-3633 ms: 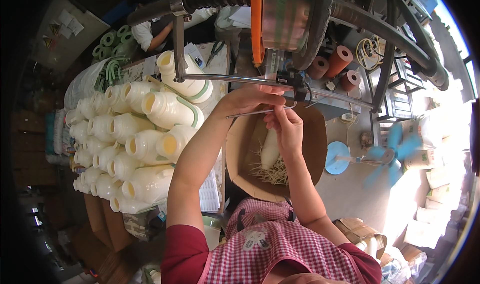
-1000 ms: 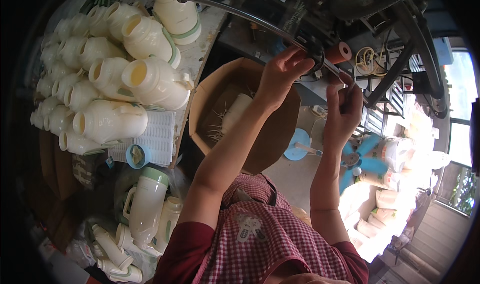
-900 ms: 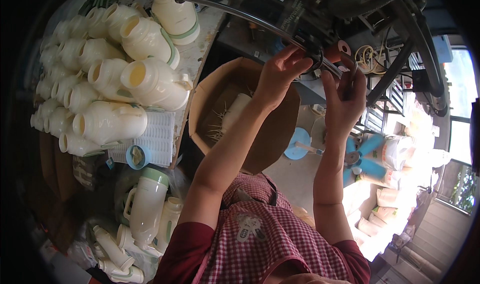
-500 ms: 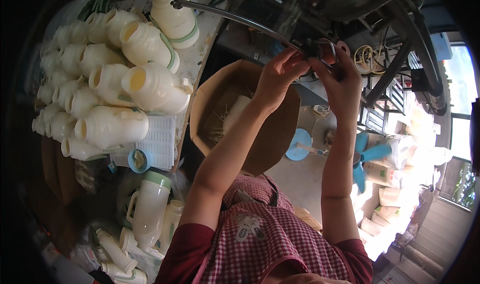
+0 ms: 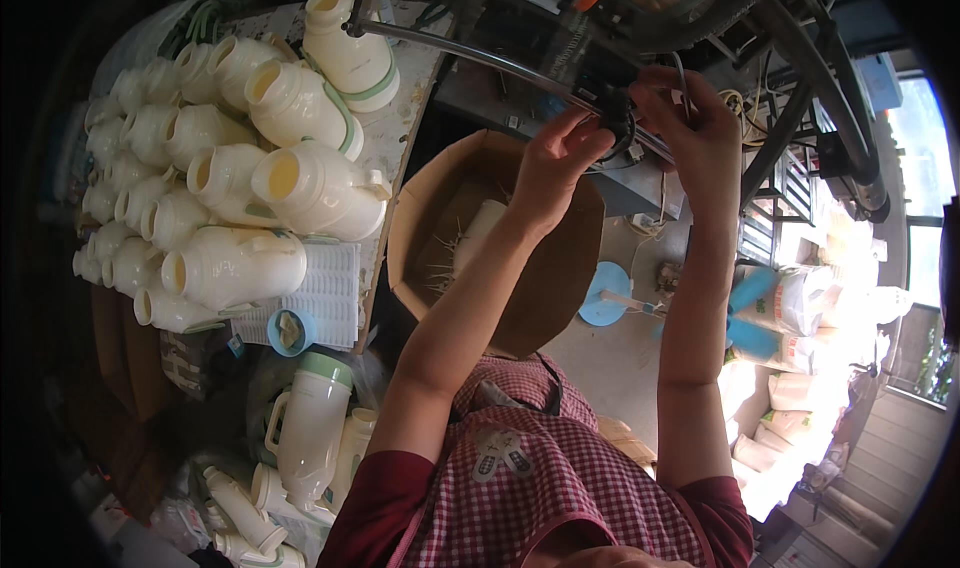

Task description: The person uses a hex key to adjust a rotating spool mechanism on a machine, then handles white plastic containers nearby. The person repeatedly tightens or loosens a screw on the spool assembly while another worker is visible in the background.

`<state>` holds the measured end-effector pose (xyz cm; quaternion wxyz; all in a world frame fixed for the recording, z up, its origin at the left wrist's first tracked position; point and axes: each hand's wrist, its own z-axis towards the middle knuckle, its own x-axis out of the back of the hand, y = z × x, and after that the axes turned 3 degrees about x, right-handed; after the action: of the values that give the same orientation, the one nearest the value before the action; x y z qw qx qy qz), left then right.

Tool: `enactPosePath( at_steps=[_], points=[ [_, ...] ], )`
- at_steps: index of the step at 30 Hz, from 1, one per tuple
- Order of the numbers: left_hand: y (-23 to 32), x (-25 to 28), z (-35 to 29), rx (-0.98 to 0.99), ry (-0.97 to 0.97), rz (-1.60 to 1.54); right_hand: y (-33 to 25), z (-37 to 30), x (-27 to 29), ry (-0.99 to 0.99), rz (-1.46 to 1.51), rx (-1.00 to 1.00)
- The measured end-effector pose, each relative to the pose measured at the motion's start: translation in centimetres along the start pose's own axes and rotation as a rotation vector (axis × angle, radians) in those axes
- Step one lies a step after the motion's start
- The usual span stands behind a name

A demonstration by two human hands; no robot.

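Note:
Both my hands are raised at a metal bar [image 5: 470, 56] with a dark fitting [image 5: 618, 113] on it. My left hand [image 5: 556, 163] is half curled just below the bar, its fingertips near the fitting and slightly apart, with nothing visible between them. On the fitting's other side, my right hand [image 5: 695, 118] has its fingers bent round a thin grey strip [image 5: 684, 80]. The strip's lower part is hidden by the fingers. Deep shadow hides how the fitting and strip join.
Cream jugs [image 5: 325, 190] crowd the table at left, by a white plastic basket [image 5: 335, 278] and blue cup [image 5: 290, 331]. A large cardboard box [image 5: 410, 238] stands below my left arm. More jugs [image 5: 315, 428] lie lower left. A blue fan [image 5: 750, 313] is beyond my right forearm.
My right hand has moved a little right and up, away from my left. My left hand has dropped slightly and drawn back from the fitting. The view has shifted slightly.

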<state>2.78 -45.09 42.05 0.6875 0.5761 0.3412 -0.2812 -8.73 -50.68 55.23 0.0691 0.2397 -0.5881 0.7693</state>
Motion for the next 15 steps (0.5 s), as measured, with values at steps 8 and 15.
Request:
enactPosePath(
  at_steps=[8, 15],
  points=[
    [-0.2, 0.2, 0.1, 0.024, 0.006, 0.063, 1.8, -3.2, -0.9, 0.196, 0.117, 0.131],
    [0.1, 0.2, 0.1, -0.043, -0.003, 0.078, 3.1, -9.0, -1.7, 0.196, 0.170, -0.091]
  ],
)
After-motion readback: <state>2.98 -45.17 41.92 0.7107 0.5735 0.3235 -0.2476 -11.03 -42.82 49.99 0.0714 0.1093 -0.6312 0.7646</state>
